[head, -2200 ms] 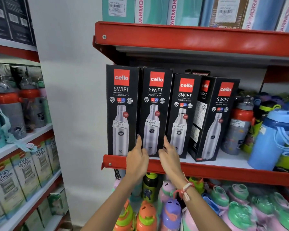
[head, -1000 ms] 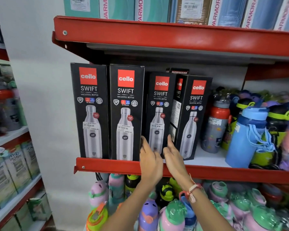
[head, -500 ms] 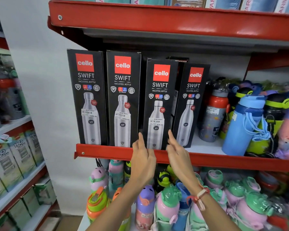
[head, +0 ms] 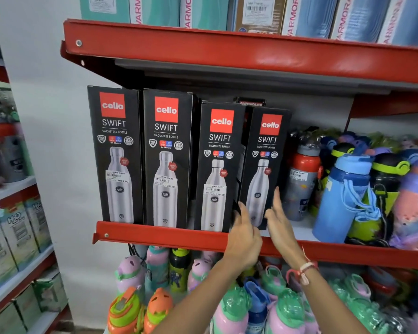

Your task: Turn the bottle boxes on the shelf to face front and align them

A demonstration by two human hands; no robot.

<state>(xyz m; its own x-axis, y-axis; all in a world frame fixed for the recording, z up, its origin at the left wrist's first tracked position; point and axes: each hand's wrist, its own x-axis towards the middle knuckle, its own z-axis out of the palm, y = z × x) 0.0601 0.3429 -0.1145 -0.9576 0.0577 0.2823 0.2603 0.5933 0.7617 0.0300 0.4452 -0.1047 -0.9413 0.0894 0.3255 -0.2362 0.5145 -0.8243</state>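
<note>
We see four black bottle boxes standing in a row on the red shelf (head: 159, 233), all showing their printed fronts. The first box (head: 115, 155) and second box (head: 167, 160) stand flush at the shelf's front lip. The third box (head: 217, 167) sits beside them, its base also at the lip. The fourth box (head: 263, 165) stands at about three o'clock from the third, set a little further back and leaning slightly toward it.

Our left hand (head: 244, 237) is at six o'clock below the seam between the third and fourth boxes, its fingers reaching up to the fourth box's lower left edge. Our right hand (head: 279, 220) is spread open, fingers straight, at the fourth box's lower right corner, at about five o'clock from its middle. Both hands bracket that box's base; whether either truly grips it we cannot tell, since motion blurs the fingertips.

A band (head: 302, 272) circles the right wrist. At three o'clock from the boxes stand a grey and red bottle (head: 302, 179) and a blue bottle (head: 343, 201).
</note>
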